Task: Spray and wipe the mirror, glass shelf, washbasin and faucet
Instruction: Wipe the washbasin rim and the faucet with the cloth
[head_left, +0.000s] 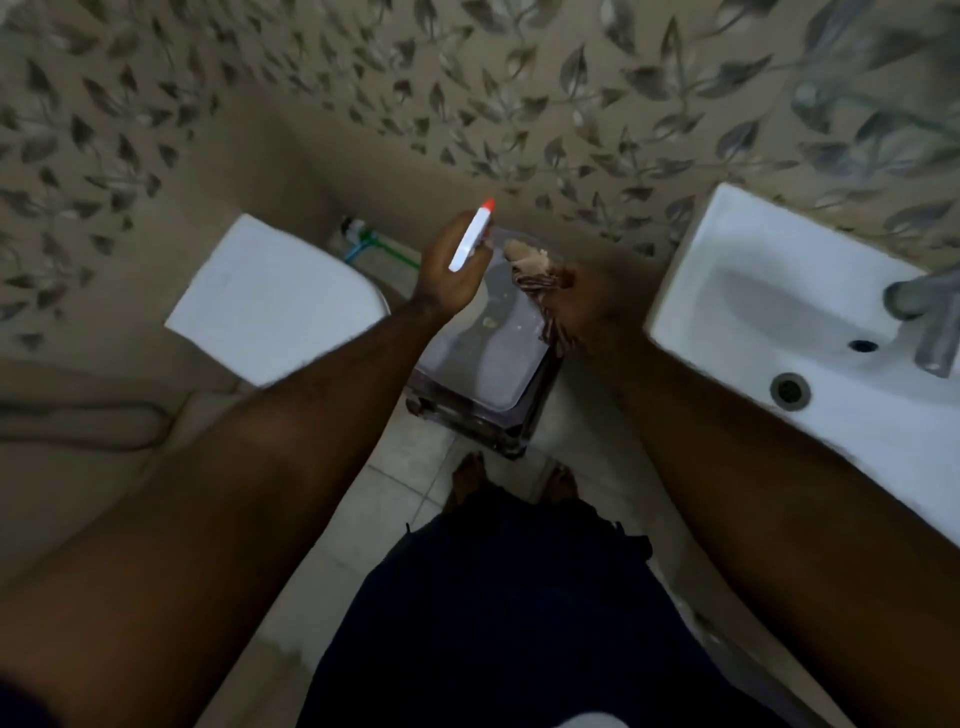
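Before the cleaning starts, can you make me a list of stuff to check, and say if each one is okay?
1. Spray bottle held in left hand: ok.
2. Cloth held in right hand: ok.
3. Nozzle aimed at the washbasin: not ok, it points at the wall.
4. Washbasin free of loose items: ok.
5. Faucet turned off: cannot tell, too blurred.
6. Mirror and glass shelf in sight: not ok, neither shows.

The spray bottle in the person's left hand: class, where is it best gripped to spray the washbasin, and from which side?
Probably around the neck just below the white head of the spray bottle, from behind, as the left hand holds it now. The orange nozzle points away from the person, so a finger can reach the trigger. The washbasin lies to the right.
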